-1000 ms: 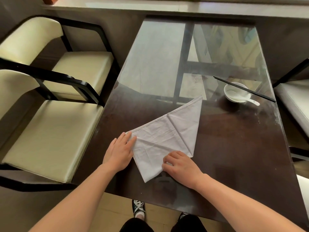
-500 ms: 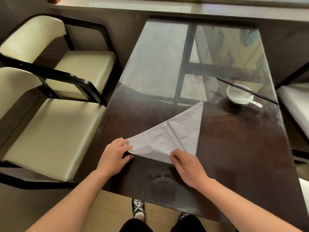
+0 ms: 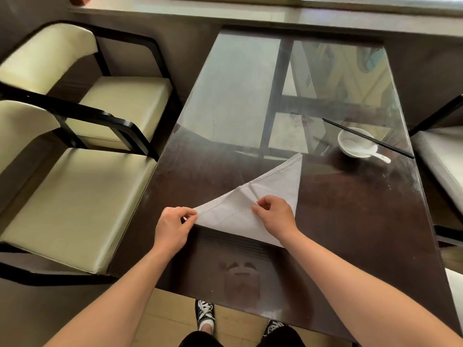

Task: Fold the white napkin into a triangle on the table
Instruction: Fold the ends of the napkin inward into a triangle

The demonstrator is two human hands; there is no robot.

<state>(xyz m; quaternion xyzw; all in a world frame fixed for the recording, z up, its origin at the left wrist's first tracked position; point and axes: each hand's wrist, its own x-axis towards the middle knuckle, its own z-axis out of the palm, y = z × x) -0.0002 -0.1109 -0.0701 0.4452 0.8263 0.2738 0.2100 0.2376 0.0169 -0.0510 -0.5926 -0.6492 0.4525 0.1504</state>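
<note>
The white napkin (image 3: 273, 194) lies on the dark glass-topped table (image 3: 350, 221) as a folded pointed shape, its far tip toward the bowl. My left hand (image 3: 172, 226) pinches the napkin's left corner between thumb and fingers. My right hand (image 3: 275, 216) pinches a fold of the cloth near its middle, slightly raised, and its wrist covers the napkin's near right part. The near edge of the napkin runs from my left hand down to under my right forearm.
A white bowl (image 3: 357, 142) with a white spoon (image 3: 375, 155) stands at the table's far right, black chopsticks (image 3: 368, 137) across it. Two cream chairs (image 3: 75, 196) stand on the left, another chair (image 3: 441, 156) on the right. A ledge runs along the far wall.
The napkin's near corner has been folded up and away from me, making the shape shorter. Both hands went from lying flat on the cloth to pinching it, the right one moving farther up.
</note>
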